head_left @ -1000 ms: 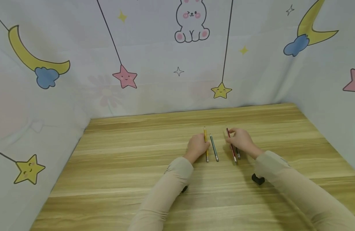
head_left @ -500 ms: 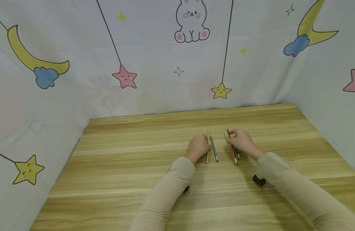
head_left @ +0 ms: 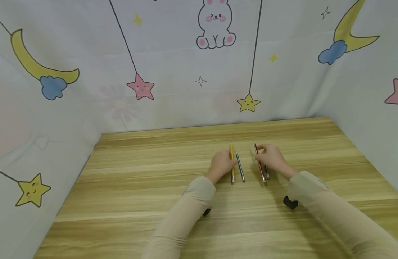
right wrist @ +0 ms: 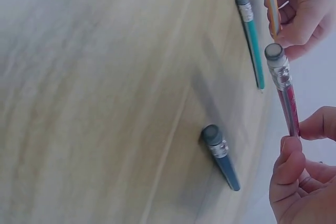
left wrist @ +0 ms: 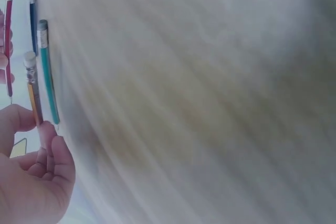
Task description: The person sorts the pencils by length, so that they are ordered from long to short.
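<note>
In the head view my left hand (head_left: 221, 164) pinches a yellow pencil (head_left: 232, 154) between thumb and fingers, its eraser end toward me. My right hand (head_left: 272, 158) pinches a red pencil (head_left: 259, 166) in the same way, seen close in the right wrist view with its white eraser (right wrist: 274, 51) and silver ferrule. Between the hands a teal pencil (head_left: 240, 166) lies on the table. A dark blue pencil (right wrist: 223, 161) lies on the table beside the red one; in the head view my right hand partly hides it. Both held pencils look raised off the surface.
The wood-grain table (head_left: 137, 187) extends in front of me, edged by a white fabric backdrop (head_left: 173, 64) at the back and sides. Black pieces (head_left: 290, 202) show under both cuffs.
My left hand has shifted slightly right. The yellow pencil leaned right half a second ago and now stands straighter again. My right hand and the red pencil have barely moved; the teal pencil stays in place.
</note>
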The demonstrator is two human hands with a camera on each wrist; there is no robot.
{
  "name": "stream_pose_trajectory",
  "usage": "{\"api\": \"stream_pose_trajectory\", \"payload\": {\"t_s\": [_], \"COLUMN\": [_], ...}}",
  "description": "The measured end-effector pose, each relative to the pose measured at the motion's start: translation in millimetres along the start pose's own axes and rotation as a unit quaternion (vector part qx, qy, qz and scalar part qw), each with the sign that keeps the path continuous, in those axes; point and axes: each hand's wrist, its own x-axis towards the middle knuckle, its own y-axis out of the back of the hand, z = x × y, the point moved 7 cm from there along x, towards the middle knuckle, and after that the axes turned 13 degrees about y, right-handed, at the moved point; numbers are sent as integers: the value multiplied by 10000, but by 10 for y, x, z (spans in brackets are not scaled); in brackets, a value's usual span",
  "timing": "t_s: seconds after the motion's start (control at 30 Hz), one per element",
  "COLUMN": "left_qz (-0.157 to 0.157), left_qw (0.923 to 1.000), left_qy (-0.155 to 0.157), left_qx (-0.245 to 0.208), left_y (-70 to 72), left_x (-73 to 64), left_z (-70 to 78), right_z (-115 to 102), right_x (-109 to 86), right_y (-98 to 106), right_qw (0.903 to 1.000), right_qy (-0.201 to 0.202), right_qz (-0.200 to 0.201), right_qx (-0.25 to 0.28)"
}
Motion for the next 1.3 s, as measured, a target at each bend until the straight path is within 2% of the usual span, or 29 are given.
{"api": "stream_pose_trajectory", "payload": {"t_s": [0.27,0.4,0.5,0.7,0.83,1.07,1.2,1.3], "left_qz": [56,103,24,-123,-386,-735,-1053,-1182], "left_qw": [9947,9906,9873,9815,9735,9646,9559,9521], "left_qy": [-255,-345,-395,-436,-416,-552,-424,-324], "left_qx": [-999,-1322,-1536,-1858,-2214,-2471,-2707,-2801], "left_y": [153,234,281,342,359,380,376,394], "left_x": [-49,-88,-128,-203,-254,-357,-416,-458], "left_z": [-16,-29,-43,-81,-106,-159,-255,-345], "right_z": [-94,-151,-231,-421,-517,-691,-768,-813], "right_x": [0,-3,-9,-17,-25,-69,-101,-113], "right_y": [36,25,10,-64,-142,-276,-353,-413], "right_qw": [9990,9974,9951,9864,9785,9620,9586,9558], "right_qy": [220,191,193,436,588,698,674,695], "right_qz": [273,359,433,467,421,298,151,64], "right_qx": [277,597,867,1514,1934,2622,2763,2856]}}
